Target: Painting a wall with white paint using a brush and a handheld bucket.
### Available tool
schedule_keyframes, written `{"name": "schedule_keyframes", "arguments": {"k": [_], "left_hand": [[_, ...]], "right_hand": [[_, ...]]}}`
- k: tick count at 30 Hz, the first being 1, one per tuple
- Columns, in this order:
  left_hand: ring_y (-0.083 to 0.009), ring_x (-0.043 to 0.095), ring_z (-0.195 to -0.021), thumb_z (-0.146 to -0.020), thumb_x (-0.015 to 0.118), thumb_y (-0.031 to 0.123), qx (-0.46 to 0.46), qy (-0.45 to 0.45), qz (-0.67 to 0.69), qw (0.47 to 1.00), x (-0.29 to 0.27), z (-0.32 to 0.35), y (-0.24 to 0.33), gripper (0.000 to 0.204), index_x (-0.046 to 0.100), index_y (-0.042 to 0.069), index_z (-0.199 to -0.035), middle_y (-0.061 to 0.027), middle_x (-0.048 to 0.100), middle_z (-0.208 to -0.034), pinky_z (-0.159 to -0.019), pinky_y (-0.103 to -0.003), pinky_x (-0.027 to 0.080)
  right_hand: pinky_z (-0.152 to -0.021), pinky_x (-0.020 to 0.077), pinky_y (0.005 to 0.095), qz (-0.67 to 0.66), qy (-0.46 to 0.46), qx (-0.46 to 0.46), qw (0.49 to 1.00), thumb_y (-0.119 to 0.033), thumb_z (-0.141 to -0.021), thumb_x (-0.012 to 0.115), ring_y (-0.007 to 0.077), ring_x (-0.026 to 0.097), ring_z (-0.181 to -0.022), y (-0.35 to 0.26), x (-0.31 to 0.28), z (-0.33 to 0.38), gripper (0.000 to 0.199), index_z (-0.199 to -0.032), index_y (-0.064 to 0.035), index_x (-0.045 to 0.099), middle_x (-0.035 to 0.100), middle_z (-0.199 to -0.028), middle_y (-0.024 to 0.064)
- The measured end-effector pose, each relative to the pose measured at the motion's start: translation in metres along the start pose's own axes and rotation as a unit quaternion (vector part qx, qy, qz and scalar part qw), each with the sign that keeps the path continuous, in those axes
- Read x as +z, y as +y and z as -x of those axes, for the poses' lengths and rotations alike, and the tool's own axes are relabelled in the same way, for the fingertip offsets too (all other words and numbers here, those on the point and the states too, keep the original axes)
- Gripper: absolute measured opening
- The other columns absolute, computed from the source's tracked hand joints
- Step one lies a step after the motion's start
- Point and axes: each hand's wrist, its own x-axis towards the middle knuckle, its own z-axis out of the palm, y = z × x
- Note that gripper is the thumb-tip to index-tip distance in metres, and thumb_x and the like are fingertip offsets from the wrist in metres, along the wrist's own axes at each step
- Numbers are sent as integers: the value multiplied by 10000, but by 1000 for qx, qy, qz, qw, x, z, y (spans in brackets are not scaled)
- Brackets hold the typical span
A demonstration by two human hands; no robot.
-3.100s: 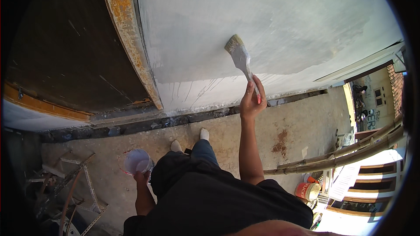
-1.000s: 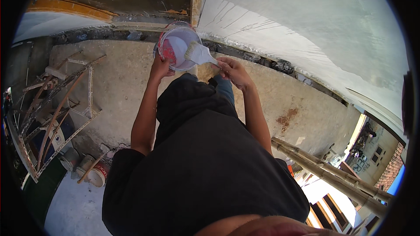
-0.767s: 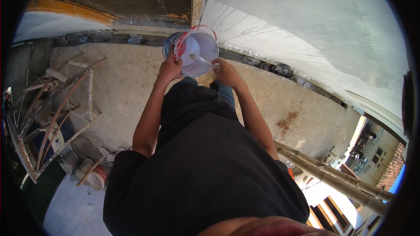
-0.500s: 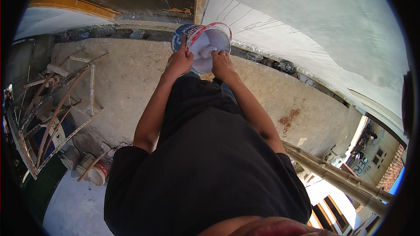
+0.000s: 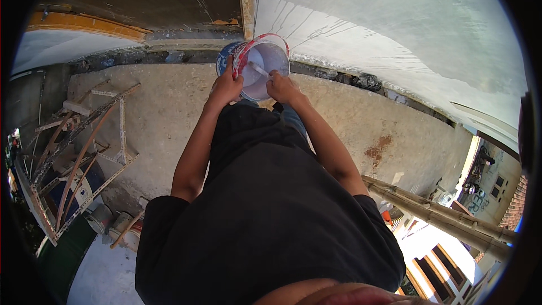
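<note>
Reader: Head view — what is the state of each hand?

Holder: My left hand (image 5: 227, 86) is curled on the left side of the bucket's (image 5: 278, 59) red rim; my right hand (image 5: 284, 86) is folded round the paintbrush (image 5: 258, 69), whose head lies inside. Whether the bristles touch the pale liquid (image 5: 255, 55), I cannot tell.

Reader: And the bucket's position?

Holder: Tilted, in front of me, above the concrete ground (image 5: 333, 113) and near the foot of the white wall (image 5: 395, 22).

Reader: Which faults are possible?

Holder: Further tilting could spill liquid over the lower lip. My left hand seems the main support — a slick rim might slip. A loosened right grip might drop the brush inside.
</note>
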Motion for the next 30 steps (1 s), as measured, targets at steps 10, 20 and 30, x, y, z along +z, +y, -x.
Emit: {"name": "schedule_keyframes", "arguments": {"k": [10,20,30], "left_hand": [[-381,696,-864,-881,521,205,-33,-54,169,984,-5,-17,6,711,208,46,-1499,-304,610,-1162,-803,-416,561],[-312,704,-642,-908,451,134,-14,-82,233,969,1,-15,2,577,261,96,-1452,-233,648,-1018,-488,-370,609],[-318,701,-631,-905,446,134,-16,-43,225,973,6,-32,-18,558,270,92,-1432,-244,637,-1025,-486,-377,616]], "right_hand": [[-772,509,472,-237,174,-52,954,-318,-967,527,424,645,-901,56,-1,53,379,-1223,-40,562,671,-939,257],[-657,471,511,-328,246,-129,903,-215,-981,511,435,631,-752,16,-16,85,346,-1287,-55,482,642,-777,242],[-672,484,514,-152,234,-121,953,-187,-974,507,447,631,-796,32,12,68,303,-1253,-78,463,649,-913,252]]}}
